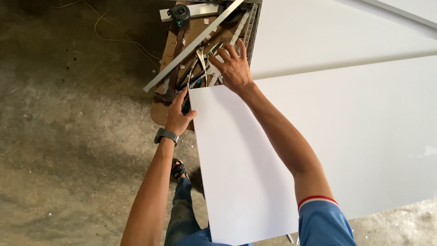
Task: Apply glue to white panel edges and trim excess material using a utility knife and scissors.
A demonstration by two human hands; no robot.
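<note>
the left hand (178, 115) is gripping the near left corner of the large flat white panel (255, 164), fingers curled over its edge, a dark watch (165, 135) on the wrist. it would do well to be pinning that corner firmly — the sheet is lying across the small brown work table (160, 114) and overhanging toward the person. further right, the right hand (233, 68) is reaching open-fingered into the pile of metal pliers and snips (200, 68), holding nothing yet. picking by the handles, clear of the long pale metal strip (193, 45), looks safest.
</note>
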